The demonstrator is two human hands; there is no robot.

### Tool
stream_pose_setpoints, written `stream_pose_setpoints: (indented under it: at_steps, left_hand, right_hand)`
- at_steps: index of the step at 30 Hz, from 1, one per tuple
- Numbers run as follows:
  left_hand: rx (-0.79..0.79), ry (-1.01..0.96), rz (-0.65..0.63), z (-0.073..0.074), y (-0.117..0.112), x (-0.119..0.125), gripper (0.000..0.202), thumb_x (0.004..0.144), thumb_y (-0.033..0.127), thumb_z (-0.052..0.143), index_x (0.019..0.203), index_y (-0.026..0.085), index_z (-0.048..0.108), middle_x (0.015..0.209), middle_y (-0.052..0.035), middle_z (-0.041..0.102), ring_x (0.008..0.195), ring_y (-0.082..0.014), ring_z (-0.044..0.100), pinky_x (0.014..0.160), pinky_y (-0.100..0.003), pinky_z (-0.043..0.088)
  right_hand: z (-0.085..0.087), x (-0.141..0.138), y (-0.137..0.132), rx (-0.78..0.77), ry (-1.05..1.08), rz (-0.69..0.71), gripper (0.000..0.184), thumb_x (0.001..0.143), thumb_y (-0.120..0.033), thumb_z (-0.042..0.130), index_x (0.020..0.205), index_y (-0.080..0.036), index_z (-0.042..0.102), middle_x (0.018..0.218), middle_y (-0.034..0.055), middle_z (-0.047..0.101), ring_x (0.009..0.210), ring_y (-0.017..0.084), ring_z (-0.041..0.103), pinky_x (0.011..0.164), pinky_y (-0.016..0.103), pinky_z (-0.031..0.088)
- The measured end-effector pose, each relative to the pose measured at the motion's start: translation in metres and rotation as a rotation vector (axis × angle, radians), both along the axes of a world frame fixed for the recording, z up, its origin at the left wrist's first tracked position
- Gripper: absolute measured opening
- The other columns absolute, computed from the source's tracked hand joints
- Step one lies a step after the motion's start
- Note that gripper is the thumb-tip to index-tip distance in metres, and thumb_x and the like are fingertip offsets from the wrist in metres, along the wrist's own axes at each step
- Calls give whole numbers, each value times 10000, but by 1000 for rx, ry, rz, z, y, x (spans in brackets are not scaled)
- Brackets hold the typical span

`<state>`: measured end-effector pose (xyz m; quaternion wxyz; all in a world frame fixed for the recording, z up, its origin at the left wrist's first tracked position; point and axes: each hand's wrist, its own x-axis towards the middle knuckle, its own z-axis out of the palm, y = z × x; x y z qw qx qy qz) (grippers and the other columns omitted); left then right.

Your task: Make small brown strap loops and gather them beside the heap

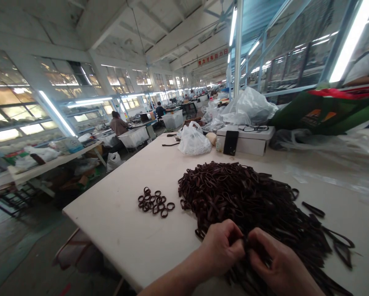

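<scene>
A large heap of dark brown strap loops (230,189), thin and leather-like, lies on the pale table. Over its near edge, my left hand (223,248) is closed in a pinch, thumb against bent fingers. Close beside it, my right hand (272,259) is closed the same way. A dark brown strap seems to run between the two sets of fingertips; it blends into the heap behind, and its ends are hidden by my fingers. Left of the heap sits a small group of round dark brown rings (155,203), several of them, lying flat or leaning on each other.
Behind the heap are a white plastic bag (195,139), a black phone (230,142) leaning on a white box (252,139), and glasses (255,128) on that box. A green bag (320,113) stands at the back right. The table's left edge (100,242) drops to the floor.
</scene>
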<state>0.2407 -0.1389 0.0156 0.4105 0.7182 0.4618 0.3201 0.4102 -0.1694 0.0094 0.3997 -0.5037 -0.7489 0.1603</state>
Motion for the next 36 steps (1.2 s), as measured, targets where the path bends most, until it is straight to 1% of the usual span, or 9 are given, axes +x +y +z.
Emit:
stream_pose_setpoints:
  at_steps: [6,10,14,18,22,26,31,34,36]
  left_hand:
    - [130,268,67,-8,-6,10,124,777,237,555,884,208,612,627,35,564,547,-123,484,544,-247,346]
    - [203,337,114,-7,-5,10,130,784,224,528,885,220,610,626,23,586,547,-141,518,552,-261,360]
    - [223,346,147,-3,-3,7,168,779,190,505,896,214,623,642,15,612,553,-141,541,559,-254,387]
    - [194,285,119,-2,-2,6,261,776,182,504,977,215,667,660,22,643,556,-127,550,569,-231,417]
    - [181,208,85,2,1,-3,251,763,170,512,914,215,707,678,27,665,574,-107,561,583,-201,430]
    - [222,228,314,9,18,-47,247,794,190,505,947,192,698,614,33,621,537,-104,533,553,-197,411]
    - [207,523,677,15,47,-147,241,841,186,493,992,204,680,638,21,642,606,-130,608,627,-215,443]
    - [146,721,798,18,56,-192,258,867,194,499,1055,213,674,700,-6,686,675,-166,641,676,-251,456]
    - [147,758,836,20,58,-204,270,878,214,514,1102,207,665,761,-28,708,742,-190,654,719,-277,467]
  right_hand:
    - [-8,4,-3,-88,-86,-117,115,822,-262,469,799,-272,581,652,-36,667,553,157,653,533,246,493]
    - [-11,5,-4,-111,-162,-151,182,858,-306,444,838,-291,624,692,-32,710,594,178,692,543,265,492]
    - [-7,2,-2,-83,-125,-188,181,852,-308,424,826,-276,601,680,-17,707,583,183,689,548,270,495]
    - [-3,0,-3,-45,-101,-148,132,847,-343,479,765,-260,542,612,-31,636,519,159,627,513,254,478]
    - [-3,-1,-6,5,-103,-95,183,865,-388,532,745,-252,507,565,-59,554,471,127,560,486,239,449]
    - [-7,4,-2,54,-95,-83,165,901,-393,526,922,-244,593,674,-38,646,552,133,626,555,239,486]
    - [-7,9,3,95,-129,-90,183,921,-366,502,919,-236,631,777,-4,702,625,150,665,617,259,502]
    - [-5,9,3,103,-149,-75,186,930,-348,486,902,-230,626,787,7,709,640,158,671,631,271,502]
    - [-4,7,3,104,-149,-70,189,934,-342,477,897,-229,624,794,12,713,651,162,675,640,277,503]
